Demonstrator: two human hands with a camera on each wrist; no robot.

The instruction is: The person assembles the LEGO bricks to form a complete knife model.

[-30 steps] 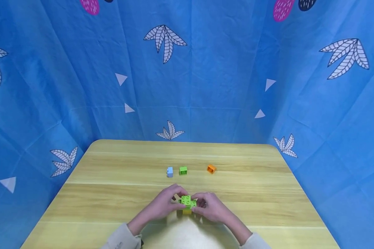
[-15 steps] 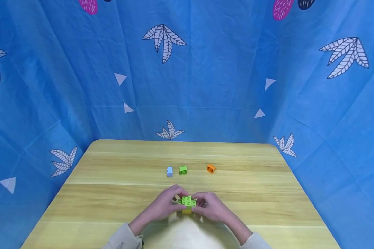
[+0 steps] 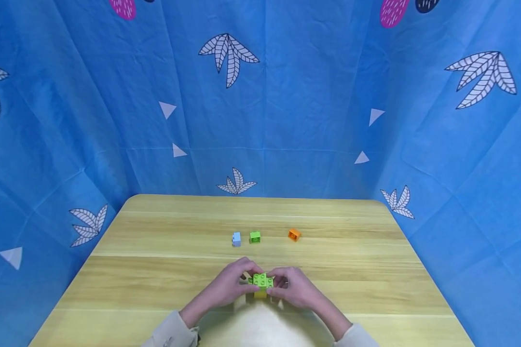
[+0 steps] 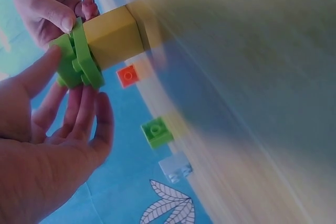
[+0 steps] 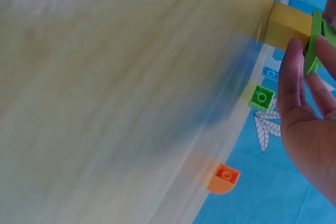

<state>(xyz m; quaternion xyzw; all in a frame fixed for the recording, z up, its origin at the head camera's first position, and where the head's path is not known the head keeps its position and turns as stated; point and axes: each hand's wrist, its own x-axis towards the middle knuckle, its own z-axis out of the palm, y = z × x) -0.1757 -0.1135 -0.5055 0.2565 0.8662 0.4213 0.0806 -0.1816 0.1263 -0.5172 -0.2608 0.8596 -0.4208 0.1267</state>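
Observation:
A small stack of toy building bricks stands near the front middle of the table. At its base is a yellow brick [image 4: 115, 38], topped by a wider, thin green plate [image 4: 88, 56] with round studs. A green four-stud brick [image 3: 259, 278] sits centred on the plate, whose studs show on both sides in the head view. My left hand [image 3: 231, 285] holds the green brick between thumb and fingers. From the other side, my right hand [image 3: 294, 289] pinches the end of the plate, its thumb at the near edge and fingers partly hidden behind.
Beyond the hands, a light blue brick [image 3: 236, 239], a loose green brick [image 3: 255, 237] and an orange brick [image 3: 294, 235] lie apart on the wooden table [image 3: 178, 231]. A blue patterned cloth [image 3: 295, 120] hangs around the table's back and sides.
The green four-stud brick has shifted slightly right and toward me, baring a plate stud on its left. Both hands have stayed nearly in place. The loose bricks have not moved.

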